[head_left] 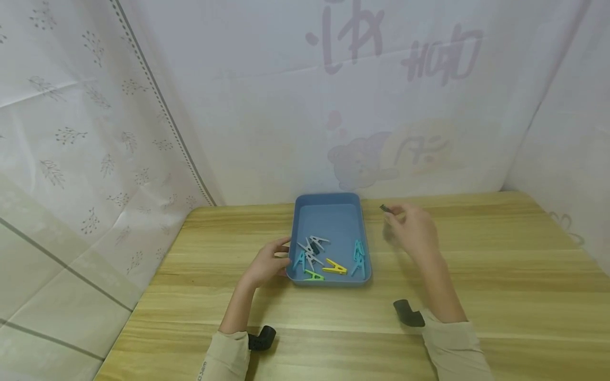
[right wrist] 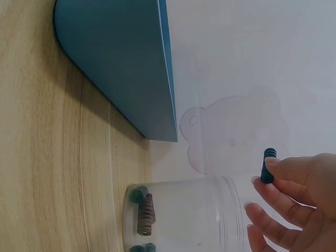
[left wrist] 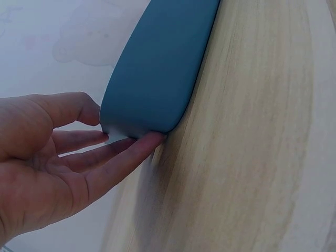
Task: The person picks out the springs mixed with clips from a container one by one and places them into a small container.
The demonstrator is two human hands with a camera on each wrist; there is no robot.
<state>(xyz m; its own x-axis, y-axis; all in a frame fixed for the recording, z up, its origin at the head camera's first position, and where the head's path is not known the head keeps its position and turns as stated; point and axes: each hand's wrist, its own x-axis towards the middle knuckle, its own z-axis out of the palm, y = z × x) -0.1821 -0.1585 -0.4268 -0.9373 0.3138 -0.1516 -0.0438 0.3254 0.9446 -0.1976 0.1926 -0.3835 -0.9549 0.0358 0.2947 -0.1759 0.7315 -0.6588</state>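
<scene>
A blue rectangular tray (head_left: 329,211) lies on the table, its front half holding several clothespins: grey ones (head_left: 312,256), teal ones (head_left: 358,258), a yellow one (head_left: 335,266) and a green one (head_left: 313,275). A dark small piece (head_left: 314,247) sits among the grey ones. My left hand (head_left: 268,263) touches the tray's left side near the front corner, fingers mostly straight against its outer wall (left wrist: 142,94). To the right of the tray, my right hand (head_left: 415,228) pinches a dark ribbed plug (right wrist: 268,166) between thumb and fingertips, above a clear plastic jar (right wrist: 184,210).
Inside the jar are several ribbed pieces, among them a brownish one (right wrist: 145,215) and a dark green one (right wrist: 138,194). Behind the wooden table (head_left: 333,317) hangs a printed white curtain (head_left: 248,106). Black wrist mounts (head_left: 408,313) stick out by both sleeves.
</scene>
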